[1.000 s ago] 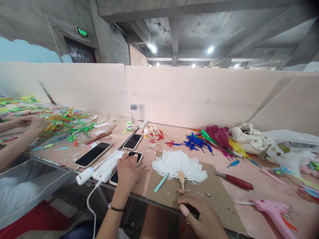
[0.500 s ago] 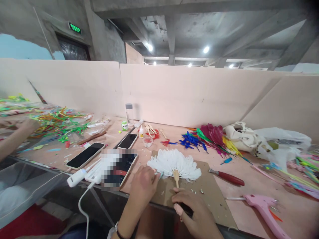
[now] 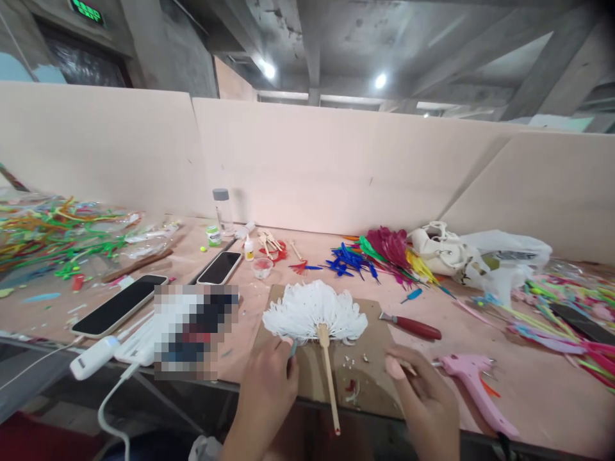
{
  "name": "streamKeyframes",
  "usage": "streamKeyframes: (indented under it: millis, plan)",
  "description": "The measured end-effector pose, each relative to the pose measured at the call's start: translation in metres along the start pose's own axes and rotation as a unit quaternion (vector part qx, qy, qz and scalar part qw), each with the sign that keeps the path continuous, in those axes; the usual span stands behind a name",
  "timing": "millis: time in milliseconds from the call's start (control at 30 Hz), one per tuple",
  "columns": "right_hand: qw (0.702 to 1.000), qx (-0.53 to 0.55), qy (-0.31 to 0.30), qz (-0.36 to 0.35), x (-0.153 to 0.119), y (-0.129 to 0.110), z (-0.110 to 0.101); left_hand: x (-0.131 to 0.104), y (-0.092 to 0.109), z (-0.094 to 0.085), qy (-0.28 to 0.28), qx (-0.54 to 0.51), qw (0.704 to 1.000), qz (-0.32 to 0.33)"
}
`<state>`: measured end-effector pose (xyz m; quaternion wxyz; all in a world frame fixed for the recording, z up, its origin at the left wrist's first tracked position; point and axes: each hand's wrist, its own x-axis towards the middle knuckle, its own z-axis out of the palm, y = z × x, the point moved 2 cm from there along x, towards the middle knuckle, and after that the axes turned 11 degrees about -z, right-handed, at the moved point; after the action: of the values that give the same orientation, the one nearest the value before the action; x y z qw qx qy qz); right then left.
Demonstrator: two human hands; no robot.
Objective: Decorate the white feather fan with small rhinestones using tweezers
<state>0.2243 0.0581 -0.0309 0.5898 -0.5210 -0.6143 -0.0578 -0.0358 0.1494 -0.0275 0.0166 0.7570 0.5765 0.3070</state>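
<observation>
A white feather fan (image 3: 314,310) lies on a brown cardboard sheet (image 3: 379,384), its wooden handle (image 3: 330,384) pointing toward me past the table edge. At the fan's lower left, my left hand (image 3: 271,374) is closed, with the end of a small pale blue thing (image 3: 293,347) showing at its fingertips. The rest of that thing is hidden. My right hand (image 3: 425,390) is over the cardboard's right side, apart from the handle. Its fingers are curled with thumb and index close together; what they hold, if anything, I cannot make out. White and red scraps (image 3: 353,386) lie near the handle.
To the right are a red-handled knife (image 3: 416,327) and a pink glue gun (image 3: 473,384). Coloured feathers (image 3: 353,259) and a white bag (image 3: 439,253) lie behind. Phones (image 3: 120,304), a power bank (image 3: 93,357) and cables are left. A small glue bottle (image 3: 248,248) stands farther back.
My right hand has let go of the fan's handle and moved right. The whole handle now shows. My left hand stays beside the feathers. The view has turned a little right.
</observation>
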Motion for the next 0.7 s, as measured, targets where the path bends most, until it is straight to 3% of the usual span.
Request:
streamKeyframes:
  millis: [100, 233, 433, 700]
  plan:
    - [0.995, -0.067, -0.068, -0.009, 0.011, 0.017, -0.012, -0.008, 0.004, 0.002, 0.008, -0.012, 1.0, 0.011]
    - [0.98, -0.079, -0.175, -0.043, 0.017, 0.024, -0.004, -0.013, 0.008, 0.006, 0.01, -0.028, 0.999, 0.032]
    - [0.944, -0.07, -0.316, -0.063, 0.031, 0.016, 0.02, -0.007, 0.014, 0.003, 0.021, -0.086, 0.995, 0.04]
    - [0.905, -0.049, -0.419, -0.055, 0.045, -0.005, 0.039, 0.013, 0.033, 0.001, 0.034, -0.21, 0.972, 0.097]
